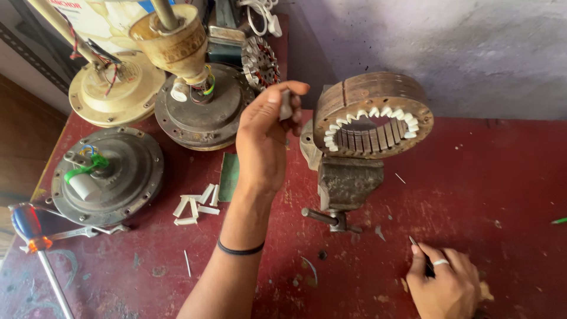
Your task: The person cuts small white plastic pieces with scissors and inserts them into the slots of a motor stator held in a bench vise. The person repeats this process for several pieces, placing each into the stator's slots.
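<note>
The white insulation strip (286,105) is sitting pinched between thumb and fingers of the left hand (264,139), raised just beside the stator ring (373,112). Nearest, the right hand (444,282) is resting on the red table (502,195), fingers closed on a thin tool (415,244). The vise (345,183) is gripping the ring upright, probably so the slots are facing the worker. More strips (198,204) are lying further left.

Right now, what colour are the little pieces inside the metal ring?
White, lining the ring's inner slots. Head view shows it.
</note>
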